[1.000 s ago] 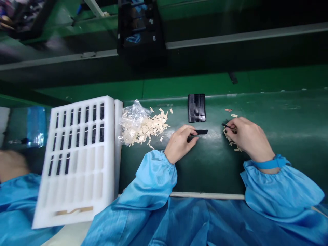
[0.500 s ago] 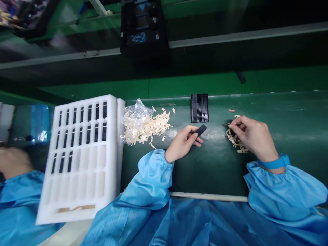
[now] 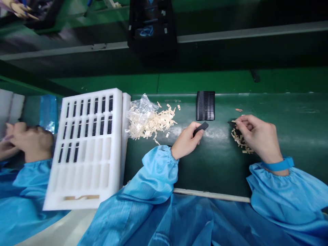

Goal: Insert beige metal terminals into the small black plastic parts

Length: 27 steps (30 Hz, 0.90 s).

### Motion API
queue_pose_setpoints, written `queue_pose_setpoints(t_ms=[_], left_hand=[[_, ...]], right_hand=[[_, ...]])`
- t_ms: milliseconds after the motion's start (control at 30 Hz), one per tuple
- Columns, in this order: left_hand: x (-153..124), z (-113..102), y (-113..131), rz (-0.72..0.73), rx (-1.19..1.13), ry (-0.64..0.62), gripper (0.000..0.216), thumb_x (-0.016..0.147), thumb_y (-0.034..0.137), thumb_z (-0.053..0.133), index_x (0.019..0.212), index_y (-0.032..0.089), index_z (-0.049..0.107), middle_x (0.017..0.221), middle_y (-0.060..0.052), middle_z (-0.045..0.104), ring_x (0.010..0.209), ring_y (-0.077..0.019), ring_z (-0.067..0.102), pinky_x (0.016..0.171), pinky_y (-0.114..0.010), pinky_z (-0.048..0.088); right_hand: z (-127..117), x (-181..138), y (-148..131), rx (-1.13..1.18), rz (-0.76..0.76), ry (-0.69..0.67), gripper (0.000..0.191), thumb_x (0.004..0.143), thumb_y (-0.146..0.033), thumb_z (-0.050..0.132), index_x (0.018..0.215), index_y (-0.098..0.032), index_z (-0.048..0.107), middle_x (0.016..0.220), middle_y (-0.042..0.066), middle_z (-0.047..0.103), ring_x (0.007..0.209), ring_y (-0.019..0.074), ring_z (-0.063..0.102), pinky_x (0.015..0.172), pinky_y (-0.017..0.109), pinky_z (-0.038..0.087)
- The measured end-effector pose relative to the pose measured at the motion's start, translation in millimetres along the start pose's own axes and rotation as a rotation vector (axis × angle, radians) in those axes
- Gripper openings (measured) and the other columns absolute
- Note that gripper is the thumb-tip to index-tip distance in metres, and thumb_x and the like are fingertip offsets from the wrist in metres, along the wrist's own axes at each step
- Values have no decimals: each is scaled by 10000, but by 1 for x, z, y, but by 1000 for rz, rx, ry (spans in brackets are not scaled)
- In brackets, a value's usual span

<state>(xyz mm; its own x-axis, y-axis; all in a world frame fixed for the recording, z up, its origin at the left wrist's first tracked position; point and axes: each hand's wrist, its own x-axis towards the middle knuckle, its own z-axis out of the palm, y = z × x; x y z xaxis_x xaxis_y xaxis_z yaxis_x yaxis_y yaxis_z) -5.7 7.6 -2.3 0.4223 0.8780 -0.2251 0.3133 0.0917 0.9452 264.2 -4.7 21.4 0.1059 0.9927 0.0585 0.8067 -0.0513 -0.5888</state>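
The green table (image 3: 256, 177) hasn't changed from a second ago, the view has just slid over a bit. The white foam tray (image 3: 87, 177) on its left holds 17 black strips (image 3: 96, 106) in slots: seven, seven, then three. One clear bag (image 3: 140, 114) spills beige tabs (image 3: 164, 121) beside it, and one stack of black strips (image 3: 205, 105) sits at the far edge. The left hand (image 3: 186, 141) pinches a single black strip (image 3: 201, 128), now tipped up off the table instead of lying flat. The right hand (image 3: 256, 135) pinches a thin dark tool (image 3: 232, 124) over a smaller tab pile (image 3: 242, 145).
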Motion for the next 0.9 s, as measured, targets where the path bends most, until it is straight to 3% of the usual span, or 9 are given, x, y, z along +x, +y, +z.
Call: queue_pose_setpoints(t_ms=[200,333,433,600,733,900], left_hand=[[-2,5,6,64,29,77,220,953,369,593,1079,191,609,809,19,650,685,-113,600,660,-232,466],[-5,7,6,194,105,155,182,908,306,650,1047,189,675,868,-1,703,755,-126,639,720,-234,493],[-6,6,4,273,206,215,159,914,219,622,1047,194,706,898,-16,721,796,-135,656,781,-248,498],[-5,4,1,269,235,187,143,924,236,626,1025,198,719,853,-15,713,774,-141,658,768,-254,496],[-5,6,0,213,245,187,122,916,290,633,930,195,708,732,8,656,680,-127,623,682,-241,475],[-5,12,-1,229,347,214,71,828,169,622,839,201,685,714,22,657,643,-111,603,656,-227,456]], right_hand=[[22,-9,-25,578,147,-252,295,953,-452,661,1125,-213,683,923,75,795,727,199,719,666,333,560],[46,-19,-45,849,258,-336,311,885,-498,754,941,-202,681,775,45,763,691,174,710,655,296,574],[53,-24,-53,875,268,-332,277,863,-474,786,905,-207,723,785,31,751,682,150,682,690,288,578],[55,-28,-53,863,263,-261,249,835,-446,813,921,-216,773,794,29,754,701,166,690,720,314,591],[60,-35,-51,713,197,-187,232,858,-436,783,943,-220,787,846,42,779,740,191,712,729,334,582],[64,-40,-48,570,92,-155,221,896,-427,734,950,-219,786,861,40,785,732,197,708,709,334,554]])
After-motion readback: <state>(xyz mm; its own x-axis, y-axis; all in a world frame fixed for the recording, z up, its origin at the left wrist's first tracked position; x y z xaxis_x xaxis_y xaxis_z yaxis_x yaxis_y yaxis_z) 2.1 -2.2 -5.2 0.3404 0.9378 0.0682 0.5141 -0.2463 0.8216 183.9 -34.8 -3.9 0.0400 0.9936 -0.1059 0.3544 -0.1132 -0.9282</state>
